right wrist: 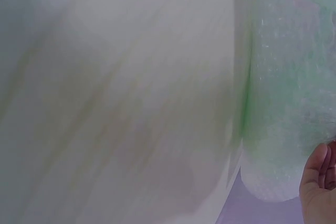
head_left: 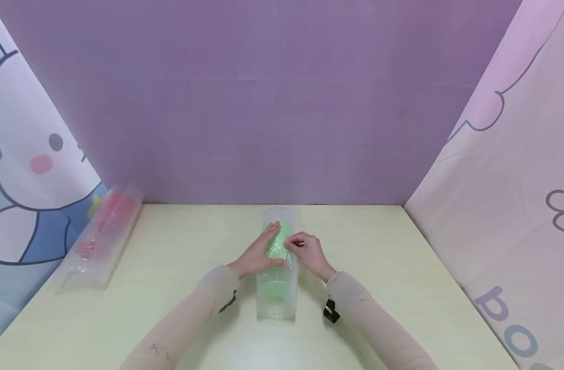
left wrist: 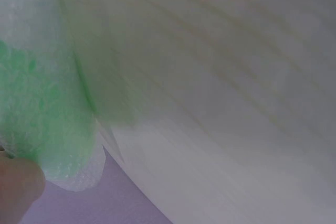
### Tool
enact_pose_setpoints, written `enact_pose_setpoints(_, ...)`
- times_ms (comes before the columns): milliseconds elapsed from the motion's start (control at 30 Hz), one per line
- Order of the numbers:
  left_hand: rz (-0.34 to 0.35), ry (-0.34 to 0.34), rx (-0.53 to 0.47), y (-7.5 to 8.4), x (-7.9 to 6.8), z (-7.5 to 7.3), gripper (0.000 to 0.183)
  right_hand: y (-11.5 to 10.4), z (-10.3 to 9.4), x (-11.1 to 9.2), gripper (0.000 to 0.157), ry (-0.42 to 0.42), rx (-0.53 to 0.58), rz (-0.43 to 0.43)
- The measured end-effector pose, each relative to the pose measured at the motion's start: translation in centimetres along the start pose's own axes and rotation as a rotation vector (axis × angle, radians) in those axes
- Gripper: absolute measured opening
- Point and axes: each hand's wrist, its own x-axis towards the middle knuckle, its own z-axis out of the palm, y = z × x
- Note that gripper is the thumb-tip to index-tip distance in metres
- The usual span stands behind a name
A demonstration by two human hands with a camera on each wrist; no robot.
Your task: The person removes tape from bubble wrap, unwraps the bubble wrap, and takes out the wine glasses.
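Observation:
A long package of clear bubble wrap lies upright in my view at the middle of the table, with a green object inside whose kind I cannot tell. My left hand rests on it from the left, fingers straight and thumb spread across the wrap. At the package's right edge, my right hand pinches the wrap between thumb and curled fingers. In the left wrist view only part of the left hand shows beside the wrap. The right wrist view shows curled fingers of the right hand against the wrap.
A second bubble-wrap package, with pink-red contents, lies slanted along the left edge of the pale table. A purple panel stands behind the table. Printed cloth walls rise on both sides.

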Motion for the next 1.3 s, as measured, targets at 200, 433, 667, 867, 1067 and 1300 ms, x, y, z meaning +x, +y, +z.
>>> enact_pose_setpoints(200, 0.009, 0.002, 0.004, -0.1, 0.1, 0.1, 0.097, 0.1, 0.0, 0.0, 0.008, -0.002, 0.012, 0.016)
enact_pose_setpoints(433, 0.015, 0.004, 0.005, -0.2, 0.2, 0.1, 0.097, 0.2, 0.0, 0.1, 0.009, -0.012, 0.011, 0.024)
enact_pose_setpoints(667, 0.012, 0.006, 0.0, -0.1, 0.1, 0.1, 0.098, 0.1, -0.1, 0.0, 0.009, -0.012, 0.013, 0.037)
enact_pose_setpoints(867, 0.004, 0.003, -0.001, 0.0, 0.1, 0.0, 0.098, 0.1, 0.0, 0.1, 0.01, -0.016, 0.027, 0.049)
enact_pose_setpoints(1067, 0.006, -0.001, -0.014, 0.0, 0.0, 0.0, 0.098, -1.5, -0.4, -0.6, 0.012, -0.01, 0.049, 0.055)
enact_pose_setpoints(1300, -0.006, 0.002, -0.011, 0.3, -0.1, 0.0, 0.098, -4.0, -1.0, -1.4, 0.015, -0.02, 0.048, 0.073)
